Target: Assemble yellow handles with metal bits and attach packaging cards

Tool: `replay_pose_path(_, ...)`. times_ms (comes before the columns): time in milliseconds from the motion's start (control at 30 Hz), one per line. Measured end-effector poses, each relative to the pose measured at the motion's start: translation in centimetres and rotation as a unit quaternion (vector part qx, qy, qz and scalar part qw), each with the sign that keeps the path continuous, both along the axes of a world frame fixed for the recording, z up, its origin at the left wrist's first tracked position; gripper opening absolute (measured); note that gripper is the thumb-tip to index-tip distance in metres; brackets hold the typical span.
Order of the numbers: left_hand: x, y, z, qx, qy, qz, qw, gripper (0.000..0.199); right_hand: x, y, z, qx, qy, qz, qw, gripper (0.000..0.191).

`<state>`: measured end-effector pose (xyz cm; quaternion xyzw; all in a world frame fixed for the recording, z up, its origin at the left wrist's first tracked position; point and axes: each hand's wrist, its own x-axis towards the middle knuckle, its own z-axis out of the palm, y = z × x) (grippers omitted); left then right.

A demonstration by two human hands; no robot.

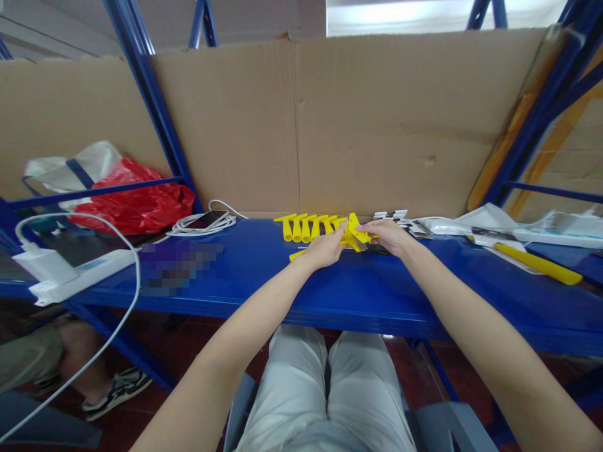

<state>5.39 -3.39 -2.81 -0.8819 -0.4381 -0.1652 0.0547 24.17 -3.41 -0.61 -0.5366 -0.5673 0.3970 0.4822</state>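
Both of my hands meet over the back half of the blue table. My left hand [326, 249] has its fingers against a yellow piece [354, 232], and my right hand [385, 234] grips the same piece from the right. To the left of it, several yellow T-shaped parts [296, 229] stand in a row near the cardboard. Another yellow bit [296, 255] shows beside my left wrist. A dark thin item lies partly hidden under my right hand.
Cardboard [377, 125] rises behind the blue table [254, 276]. On the left are a red bag [141, 198], a coiled white cable [202, 224] and a power strip [98, 270]. A yellow-handled tool [537, 262] lies right. A person's leg and shoe [117, 389] show lower left.
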Motion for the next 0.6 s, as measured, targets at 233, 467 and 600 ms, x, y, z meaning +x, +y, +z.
replay_pose_path(233,0.0,0.0,0.0,-0.001,0.002,0.006,1.0,0.075,-0.4,0.0,-0.2,0.018,-0.057,-0.031,0.998,0.038)
replay_pose_path(467,0.0,0.0,0.0,-0.004,-0.003,0.009,1.0,0.072,-1.3,-1.0,0.2,0.017,-0.08,-0.063,0.995,0.037)
replay_pose_path(600,-0.1,0.0,0.1,-0.008,0.0,0.013,1.0,0.073,-1.6,-1.2,0.4,0.013,-0.107,-0.076,0.991,0.035)
